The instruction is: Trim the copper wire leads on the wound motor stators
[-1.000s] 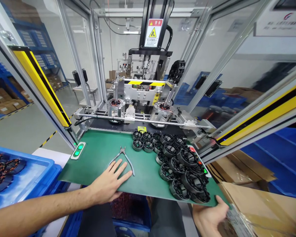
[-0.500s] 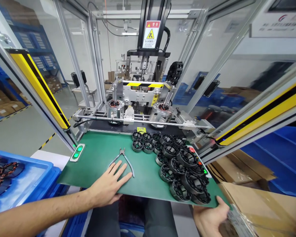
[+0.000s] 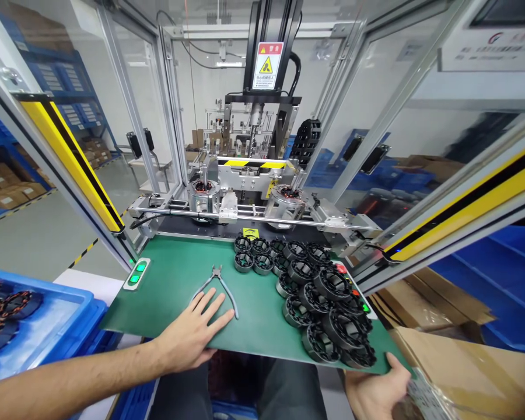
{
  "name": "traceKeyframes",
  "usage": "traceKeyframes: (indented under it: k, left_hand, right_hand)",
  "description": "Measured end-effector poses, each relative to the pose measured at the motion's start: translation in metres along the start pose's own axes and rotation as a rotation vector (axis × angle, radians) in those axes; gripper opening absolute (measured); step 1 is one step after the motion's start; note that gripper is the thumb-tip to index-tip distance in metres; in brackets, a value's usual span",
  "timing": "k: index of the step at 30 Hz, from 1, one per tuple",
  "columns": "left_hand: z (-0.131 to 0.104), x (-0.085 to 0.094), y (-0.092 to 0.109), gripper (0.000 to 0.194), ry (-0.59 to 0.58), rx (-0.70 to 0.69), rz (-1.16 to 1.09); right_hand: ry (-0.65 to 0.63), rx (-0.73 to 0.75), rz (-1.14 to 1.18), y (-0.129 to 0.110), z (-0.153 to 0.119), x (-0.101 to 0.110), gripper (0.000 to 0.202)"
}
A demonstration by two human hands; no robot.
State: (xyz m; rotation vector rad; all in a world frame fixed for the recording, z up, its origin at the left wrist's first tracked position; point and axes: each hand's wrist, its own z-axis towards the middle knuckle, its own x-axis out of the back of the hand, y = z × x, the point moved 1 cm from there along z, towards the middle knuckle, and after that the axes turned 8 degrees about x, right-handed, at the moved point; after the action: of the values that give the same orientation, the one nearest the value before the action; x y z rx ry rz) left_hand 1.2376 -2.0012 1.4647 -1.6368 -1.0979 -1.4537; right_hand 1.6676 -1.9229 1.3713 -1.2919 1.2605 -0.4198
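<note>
My left hand (image 3: 192, 335) lies palm down on the green tabletop (image 3: 166, 268), fingers spread. Under its fingertips are the handles of the cutting pliers (image 3: 217, 273), whose jaws point away from me. My right hand (image 3: 378, 388) is at the front right corner of the tabletop, thumb on top and the fingers hidden below the edge. Between the hands, several black ring-shaped motor stators without wire (image 3: 300, 309) stand in rows, some stacked. Behind the tabletop, two stators with copper-coloured wire sit in metal fixtures, a left fixture (image 3: 204, 201) and a right fixture (image 3: 285, 210).
A vertical machine head with a striped plate (image 3: 250, 165) stands over the fixtures. Yellow-black side bars (image 3: 72, 163) flank the opening. A lit green button panel (image 3: 137, 274) is on the left. Blue trays (image 3: 76, 309) hold wound stators at left; a cardboard box (image 3: 468, 367) stands at right.
The machine's striped plate has come down closer to the two fixtures. Both of my hands have stayed in place, and the pliers and stators lie as before.
</note>
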Motion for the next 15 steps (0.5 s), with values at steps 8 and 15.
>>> traceKeyframes:
  k: [8, 15]
  left_hand:
    - [0.0005, 0.0006, -0.0003, 0.113, -0.015, -0.004, -0.010]
    - [0.0006, -0.0015, -0.0016, 0.114, -0.006, -0.001, -0.025]
  right_hand:
    - [-0.037, -0.037, 0.010, -0.0034, -0.0027, 0.0003, 0.023]
    - [0.031, -0.047, 0.005, 0.0012, 0.0037, 0.0038, 0.025]
